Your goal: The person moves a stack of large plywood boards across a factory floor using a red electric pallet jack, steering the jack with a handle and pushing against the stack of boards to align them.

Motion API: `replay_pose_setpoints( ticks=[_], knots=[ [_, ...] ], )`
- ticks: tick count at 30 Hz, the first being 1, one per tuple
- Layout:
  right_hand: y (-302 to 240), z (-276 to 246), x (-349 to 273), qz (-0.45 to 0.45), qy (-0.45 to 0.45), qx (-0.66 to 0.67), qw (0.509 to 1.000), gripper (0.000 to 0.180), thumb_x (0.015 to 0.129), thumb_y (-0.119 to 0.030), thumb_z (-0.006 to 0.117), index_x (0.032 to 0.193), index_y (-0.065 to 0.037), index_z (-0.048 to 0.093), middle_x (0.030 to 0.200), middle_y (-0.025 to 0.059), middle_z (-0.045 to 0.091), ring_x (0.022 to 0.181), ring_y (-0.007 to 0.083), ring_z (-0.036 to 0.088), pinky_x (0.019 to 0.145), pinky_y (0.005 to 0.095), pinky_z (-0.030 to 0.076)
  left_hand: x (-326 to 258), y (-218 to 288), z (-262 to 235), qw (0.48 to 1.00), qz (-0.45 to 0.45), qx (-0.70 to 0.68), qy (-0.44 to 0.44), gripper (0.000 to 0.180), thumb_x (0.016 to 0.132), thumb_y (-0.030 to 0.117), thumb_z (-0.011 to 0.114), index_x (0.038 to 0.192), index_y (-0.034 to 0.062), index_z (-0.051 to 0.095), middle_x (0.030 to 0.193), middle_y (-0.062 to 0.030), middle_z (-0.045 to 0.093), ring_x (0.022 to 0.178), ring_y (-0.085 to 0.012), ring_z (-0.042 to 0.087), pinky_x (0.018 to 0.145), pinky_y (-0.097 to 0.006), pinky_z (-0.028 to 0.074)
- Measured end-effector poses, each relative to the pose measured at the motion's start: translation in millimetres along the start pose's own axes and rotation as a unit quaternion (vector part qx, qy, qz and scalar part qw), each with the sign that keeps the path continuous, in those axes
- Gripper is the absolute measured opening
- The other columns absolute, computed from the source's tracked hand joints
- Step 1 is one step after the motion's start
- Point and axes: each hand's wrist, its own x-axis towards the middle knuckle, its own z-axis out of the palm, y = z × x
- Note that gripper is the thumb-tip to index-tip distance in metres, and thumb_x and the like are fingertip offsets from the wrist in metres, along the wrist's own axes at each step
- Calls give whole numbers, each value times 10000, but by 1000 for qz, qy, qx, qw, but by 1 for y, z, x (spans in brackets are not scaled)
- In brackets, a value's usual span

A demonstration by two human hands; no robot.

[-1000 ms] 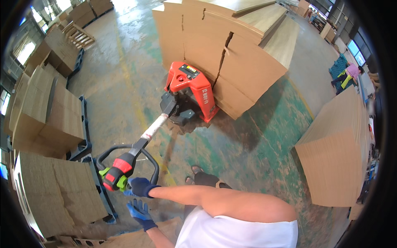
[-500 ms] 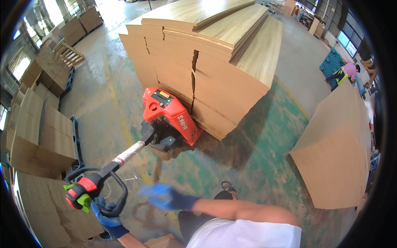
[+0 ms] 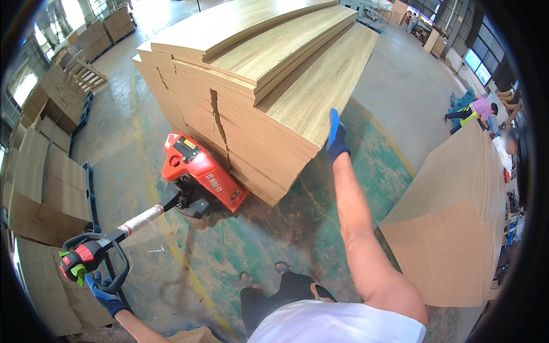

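Observation:
My left hand (image 3: 106, 296), in a blue work glove, is closed on the black loop handle (image 3: 121, 268) of a red electric pallet jack (image 3: 197, 168), beside its green levers. The jack's body stands against a tall stack of wood-grain boards (image 3: 223, 126). My right hand (image 3: 337, 136), also gloved in blue, is stretched out at the near right corner of the stack. Its fingers are extended and look to lie along the board edges; firm contact cannot be made out. Several top boards lie stepped back from one another, and a dark jagged gap runs down the stack's near side.
At the right stands another board stack (image 3: 440, 251). Beyond it a person in a purple top (image 3: 483, 108) bends over. More stacks (image 3: 63, 183) on blue pallets line the left side. A yellow line (image 3: 386, 137) crosses the worn green and grey floor.
My right hand has swung from near the jack's handle out to the stack's right corner. The stack and jack now appear further left in view; my left hand stays on the handle.

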Motion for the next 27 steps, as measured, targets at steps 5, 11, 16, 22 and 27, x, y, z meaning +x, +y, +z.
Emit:
replay_pose_setpoints(
  ticks=[5,11,16,22,27],
  knots=[
    [-16,9,-15,11,-8,-11,1000,632,906,-393,544,1322,61,401,1328,148,471,1177,230,469,994,346,373,4,-1,-11,997,32,68,-12,621,917,428,497,1427,135,297,1318,-143,473,717,-132,507,669,-270,453],
    [-21,-10,-12,-9,0,-92,996,624,902,-392,546,1292,78,422,1254,184,529,1120,246,518,944,353,416,-12,-12,36,989,147,16,11,581,907,406,516,1351,44,422,1243,-150,546,950,-259,566,854,-362,462],
    [-31,12,-39,-82,51,-226,969,663,903,-441,508,1225,134,436,1210,317,523,1141,379,516,952,386,410,-52,-61,51,966,224,40,121,412,897,312,561,1156,-7,586,928,-118,625,763,-218,577,708,-342,487],
    [-36,1,-50,-80,17,-253,964,792,899,-482,487,1278,186,293,1256,403,414,1187,443,449,985,408,382,-224,-149,195,999,-15,47,-22,259,915,281,533,1059,81,613,726,33,510,570,-69,438,502,-209,351],
    [-11,-27,-25,76,-196,43,977,668,928,-397,497,1341,97,319,1345,289,408,1264,367,402,1046,355,335,-436,-157,357,954,189,24,-232,463,979,252,435,1357,-15,398,1342,-130,454,1181,-225,464,975,-339,357]
  ],
)
